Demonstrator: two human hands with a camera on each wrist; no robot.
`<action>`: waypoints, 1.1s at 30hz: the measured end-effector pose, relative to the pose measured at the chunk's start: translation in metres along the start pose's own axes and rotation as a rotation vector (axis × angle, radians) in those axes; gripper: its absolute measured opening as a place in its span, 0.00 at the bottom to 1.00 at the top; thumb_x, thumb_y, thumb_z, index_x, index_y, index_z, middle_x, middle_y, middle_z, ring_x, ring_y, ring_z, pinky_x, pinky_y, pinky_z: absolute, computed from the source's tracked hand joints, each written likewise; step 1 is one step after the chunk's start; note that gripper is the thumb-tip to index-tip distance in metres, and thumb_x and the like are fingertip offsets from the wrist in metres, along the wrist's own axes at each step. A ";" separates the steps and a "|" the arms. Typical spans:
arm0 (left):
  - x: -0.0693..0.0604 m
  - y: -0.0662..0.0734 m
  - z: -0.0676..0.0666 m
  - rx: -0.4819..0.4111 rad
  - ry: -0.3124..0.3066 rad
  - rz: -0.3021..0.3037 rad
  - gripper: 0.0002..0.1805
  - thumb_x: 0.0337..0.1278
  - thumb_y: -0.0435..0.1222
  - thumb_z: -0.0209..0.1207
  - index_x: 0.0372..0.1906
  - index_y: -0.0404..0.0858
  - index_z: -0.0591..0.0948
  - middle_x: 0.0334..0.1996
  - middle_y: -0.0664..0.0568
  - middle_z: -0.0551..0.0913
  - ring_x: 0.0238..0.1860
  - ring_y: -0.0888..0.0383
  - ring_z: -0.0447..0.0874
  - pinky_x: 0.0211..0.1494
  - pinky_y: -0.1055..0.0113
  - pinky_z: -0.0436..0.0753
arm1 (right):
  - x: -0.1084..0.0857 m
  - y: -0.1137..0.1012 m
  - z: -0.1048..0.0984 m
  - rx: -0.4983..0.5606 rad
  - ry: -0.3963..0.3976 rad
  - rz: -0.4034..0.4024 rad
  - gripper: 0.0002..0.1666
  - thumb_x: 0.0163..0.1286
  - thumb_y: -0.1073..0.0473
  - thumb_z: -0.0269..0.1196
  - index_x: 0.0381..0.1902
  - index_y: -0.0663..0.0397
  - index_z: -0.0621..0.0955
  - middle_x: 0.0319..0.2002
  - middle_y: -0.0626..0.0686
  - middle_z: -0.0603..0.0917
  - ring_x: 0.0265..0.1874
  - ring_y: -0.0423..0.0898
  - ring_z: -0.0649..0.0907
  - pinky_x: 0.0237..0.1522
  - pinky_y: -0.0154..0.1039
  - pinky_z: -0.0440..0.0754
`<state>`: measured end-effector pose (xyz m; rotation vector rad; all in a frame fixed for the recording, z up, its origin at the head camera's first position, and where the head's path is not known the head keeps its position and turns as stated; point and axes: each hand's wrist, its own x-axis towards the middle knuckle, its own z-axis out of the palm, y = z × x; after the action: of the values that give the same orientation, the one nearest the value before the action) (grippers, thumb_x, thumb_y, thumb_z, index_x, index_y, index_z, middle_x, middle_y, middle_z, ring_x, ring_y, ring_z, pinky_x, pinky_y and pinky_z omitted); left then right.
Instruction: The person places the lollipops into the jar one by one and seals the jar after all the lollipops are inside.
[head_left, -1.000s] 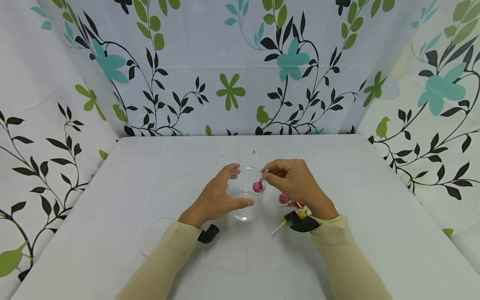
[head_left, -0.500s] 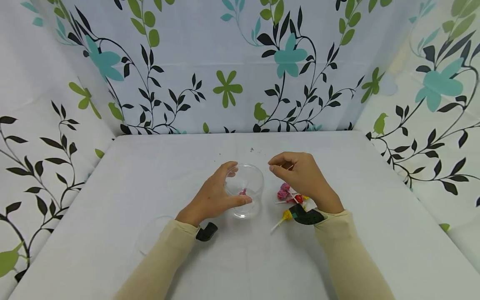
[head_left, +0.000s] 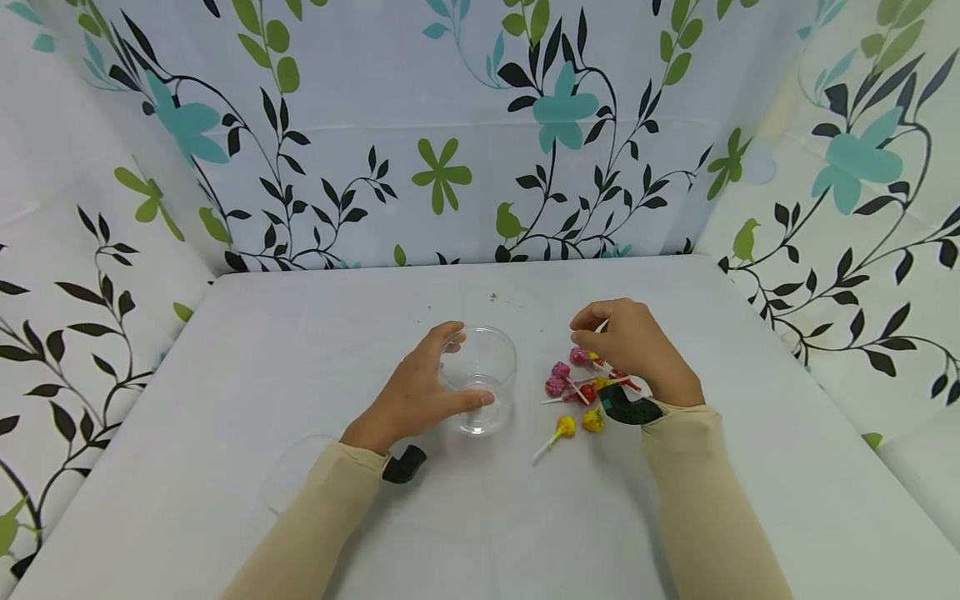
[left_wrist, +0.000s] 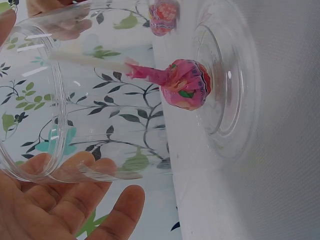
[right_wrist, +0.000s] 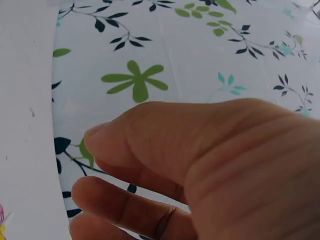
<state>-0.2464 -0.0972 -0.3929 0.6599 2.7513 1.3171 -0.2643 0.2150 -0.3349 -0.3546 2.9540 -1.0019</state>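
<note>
My left hand (head_left: pixel 420 392) grips a clear plastic cup (head_left: pixel 491 362) that stands upright on the white table, thumb on the near side and fingers on the far side. In the left wrist view a pink-wrapped lollipop (left_wrist: pixel 186 84) stands in the cup, ball at the bottom and stick leaning up; the head view does not show it, and the thumb covers part of the cup. To the right, my right hand (head_left: pixel 637 346) hovers with loosely curled fingers, holding nothing, above a cluster of pink lollipops (head_left: pixel 555 386), red lollipops (head_left: pixel 587 392) and yellow lollipops (head_left: pixel 592 419).
One yellow lollipop (head_left: pixel 565 427) lies at the near side of the cluster. A clear round lid (head_left: pixel 288 479) lies left of the cup, partly behind my left sleeve. Printed fabric (head_left: pixel 442 108) hangs at the back and sides of the table (head_left: pixel 480 525).
My right hand held the pink lollipop by its stick at the cup's rim, released it into the cup, then moved right over the lollipops. My left hand keeps its grip on the cup.
</note>
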 end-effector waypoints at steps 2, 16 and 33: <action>0.000 0.000 0.000 -0.004 0.001 -0.004 0.58 0.47 0.60 0.77 0.80 0.47 0.59 0.72 0.45 0.74 0.74 0.49 0.70 0.71 0.44 0.74 | 0.001 0.008 -0.002 -0.025 -0.002 0.030 0.12 0.73 0.57 0.65 0.48 0.58 0.89 0.45 0.57 0.88 0.41 0.55 0.82 0.38 0.43 0.83; 0.000 0.000 -0.001 -0.007 -0.005 -0.013 0.58 0.47 0.60 0.77 0.80 0.48 0.59 0.73 0.46 0.73 0.74 0.49 0.69 0.72 0.44 0.74 | 0.003 0.054 -0.011 -0.095 -0.254 0.212 0.11 0.68 0.56 0.67 0.40 0.57 0.90 0.38 0.54 0.88 0.38 0.52 0.80 0.37 0.43 0.80; 0.000 -0.001 0.000 -0.009 -0.003 -0.007 0.58 0.47 0.60 0.77 0.80 0.48 0.59 0.73 0.46 0.74 0.73 0.49 0.70 0.71 0.45 0.74 | -0.002 0.057 -0.017 0.125 -0.396 0.249 0.08 0.64 0.61 0.70 0.34 0.63 0.87 0.25 0.50 0.84 0.26 0.43 0.78 0.30 0.37 0.77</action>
<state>-0.2473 -0.0980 -0.3938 0.6514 2.7412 1.3244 -0.2757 0.2697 -0.3555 -0.1544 2.4943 -0.9512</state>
